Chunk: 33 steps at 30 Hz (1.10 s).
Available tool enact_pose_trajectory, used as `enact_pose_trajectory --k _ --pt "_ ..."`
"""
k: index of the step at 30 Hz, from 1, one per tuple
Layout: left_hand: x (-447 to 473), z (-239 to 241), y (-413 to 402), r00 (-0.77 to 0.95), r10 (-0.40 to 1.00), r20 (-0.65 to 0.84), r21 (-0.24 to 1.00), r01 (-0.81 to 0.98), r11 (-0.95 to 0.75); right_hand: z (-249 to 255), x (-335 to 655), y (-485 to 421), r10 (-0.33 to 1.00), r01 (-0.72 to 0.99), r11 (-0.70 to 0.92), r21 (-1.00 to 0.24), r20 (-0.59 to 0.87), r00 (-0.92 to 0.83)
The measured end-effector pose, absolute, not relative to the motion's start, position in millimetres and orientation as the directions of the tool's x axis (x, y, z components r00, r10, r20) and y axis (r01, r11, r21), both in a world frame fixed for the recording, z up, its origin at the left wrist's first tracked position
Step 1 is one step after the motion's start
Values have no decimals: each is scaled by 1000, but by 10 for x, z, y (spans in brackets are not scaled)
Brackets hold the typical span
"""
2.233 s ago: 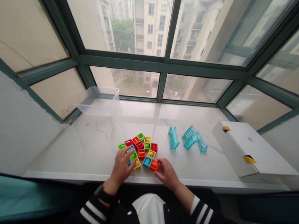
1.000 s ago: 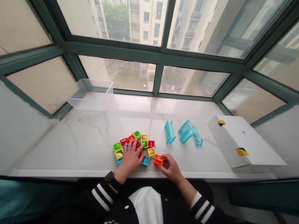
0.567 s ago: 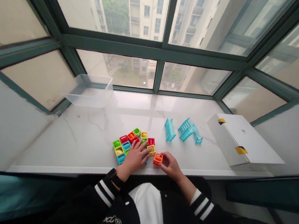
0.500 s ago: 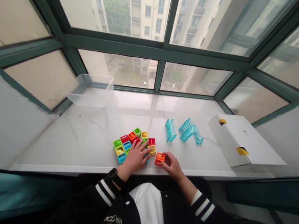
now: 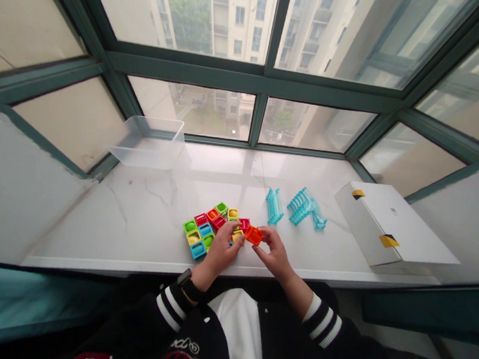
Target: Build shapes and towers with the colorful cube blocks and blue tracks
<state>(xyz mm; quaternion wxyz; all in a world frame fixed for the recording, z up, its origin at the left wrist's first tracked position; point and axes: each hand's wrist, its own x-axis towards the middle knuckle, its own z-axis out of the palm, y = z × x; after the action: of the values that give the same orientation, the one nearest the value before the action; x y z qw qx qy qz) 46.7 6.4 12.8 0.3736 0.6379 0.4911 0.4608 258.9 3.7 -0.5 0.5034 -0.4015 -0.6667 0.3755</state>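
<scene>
My right hand (image 5: 275,254) pinches an orange hollow toy block (image 5: 254,235) between thumb and fingers, its hollow side showing. Just left of it, my left hand (image 5: 220,247) curls its thumb and fingers around a yellow block (image 5: 238,236) at the right end of the block group. The orange block is close beside the yellow one; whether they touch, I cannot tell. Red, green, yellow and blue blocks lie packed together, among them a blue block (image 5: 198,249) and a green block (image 5: 189,226). My left hand hides part of the group.
Clear turquoise plastic pieces, a straight one (image 5: 274,206) and a curved one (image 5: 301,206), lie beyond my right hand. A transparent bin (image 5: 147,152) stands at the back left, a white box (image 5: 403,227) at the right. The marble sill's front edge (image 5: 131,268) runs close to me.
My right hand has lifted the orange block up and leftward towards the group, tilting it. My left hand has gone from lying spread over the blocks to curling around the yellow one.
</scene>
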Motion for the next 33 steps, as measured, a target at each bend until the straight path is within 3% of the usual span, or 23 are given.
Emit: enact_pose_trajectory --k 3,7,10,12,14,17,19,21,23,26,33 --pt "623 159 79 80 996 -34 984 -172 47 94 2511 20 885 179 457 -871 427 -184" --pt "775 187 94 228 937 -263 693 -632 348 89 2442 0 883 227 470 -853 458 -105" --pt "809 209 100 332 884 -329 495 -736 461 58 2429 -10 880 235 472 -850 470 -67" --pt "811 214 111 363 872 -327 458 -746 483 59 2439 -15 880 230 474 -850 469 -79" --pt "809 212 129 352 886 -301 496 -736 461 73 2465 -14 883 223 469 -854 458 -104" --pt "798 215 158 273 931 -241 704 -611 361 86 2529 13 909 208 416 -885 401 -115" --pt "781 237 166 233 959 -160 889 -387 243 85 2590 47 931 189 361 -913 341 -129" --pt "758 273 159 247 969 -26 993 -108 54 83 2666 82 935 202 339 -919 304 -184" --pt "731 315 143 302 947 113 985 93 -147 85 2754 106 921 255 360 -897 299 -248" --pt "674 364 132 353 902 246 908 243 -343 75 2913 118 919 329 371 -868 293 -264" --pt "347 291 286 294 891 347 686 569 -455 -108 3450 132 973 443 231 -866 215 -86"
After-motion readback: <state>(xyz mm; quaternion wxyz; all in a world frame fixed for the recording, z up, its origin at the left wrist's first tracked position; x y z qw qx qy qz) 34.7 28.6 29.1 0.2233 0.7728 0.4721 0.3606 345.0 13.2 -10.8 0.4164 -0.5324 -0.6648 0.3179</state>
